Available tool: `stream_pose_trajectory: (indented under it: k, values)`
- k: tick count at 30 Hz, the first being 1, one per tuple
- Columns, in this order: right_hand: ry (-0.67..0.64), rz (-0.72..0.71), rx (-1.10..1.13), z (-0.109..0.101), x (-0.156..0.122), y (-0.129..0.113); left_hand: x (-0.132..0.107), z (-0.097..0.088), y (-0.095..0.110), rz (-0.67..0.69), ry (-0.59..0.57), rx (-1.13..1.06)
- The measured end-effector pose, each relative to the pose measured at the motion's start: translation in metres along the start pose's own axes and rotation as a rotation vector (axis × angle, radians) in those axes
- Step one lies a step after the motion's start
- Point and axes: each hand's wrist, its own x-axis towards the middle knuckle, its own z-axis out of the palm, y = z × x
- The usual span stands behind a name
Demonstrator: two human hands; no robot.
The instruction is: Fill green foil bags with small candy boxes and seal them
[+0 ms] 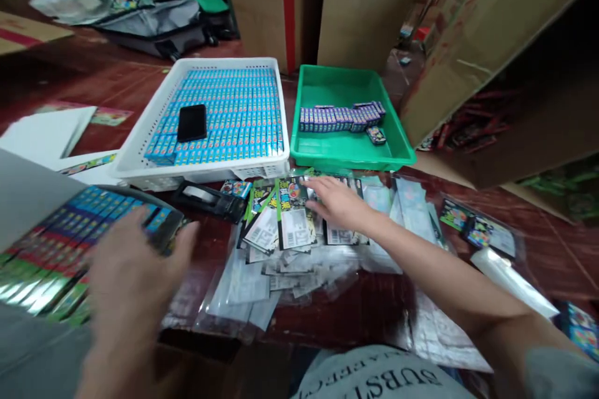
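here, left hand [135,271] spreads beside boxes [60,240]; right hand [339,204] touches cards [296,227], grip unclear.

packing workshop | cardboard cartons [259,9] | white crate [262,169] of small blue boxes [234,106] | printed cards [296,227]

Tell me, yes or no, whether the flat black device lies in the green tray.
No: the flat black device lies on the blue boxes in the white basket.

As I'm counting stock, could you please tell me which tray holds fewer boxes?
The green tray, on the right: it holds only a short band of purple boxes, while blue boxes nearly fill the white tray.
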Motion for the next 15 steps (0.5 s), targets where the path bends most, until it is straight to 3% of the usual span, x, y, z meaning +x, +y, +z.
stream_pose_trajectory:
  k: [4, 6, 8, 11, 14, 15]
  values:
    - [-0.115, 0.052, -0.038, 0.007, 0.065, -0.012, -0.011, 0.068, 0.105, 0.142, -0.276, -0.067]
    - [-0.153, 0.074, -0.053, 0.006, 0.086, -0.013, -0.016, 0.102, 0.132, 0.106, -0.313, -0.028]
    - [-0.169, 0.082, -0.07, -0.001, 0.095, -0.013, -0.019, 0.122, 0.141, 0.073, -0.306, -0.004]
    - [-0.166, 0.031, -0.07, -0.026, 0.09, -0.013, -0.021, 0.122, 0.14, 0.075, -0.277, -0.035]
    - [-0.159, -0.078, -0.042, -0.066, 0.066, -0.012, -0.022, 0.091, 0.138, 0.033, -0.217, -0.22]
    - [-0.156, -0.13, -0.027, -0.08, 0.053, -0.01, -0.023, 0.076, 0.14, 0.014, -0.245, -0.355]
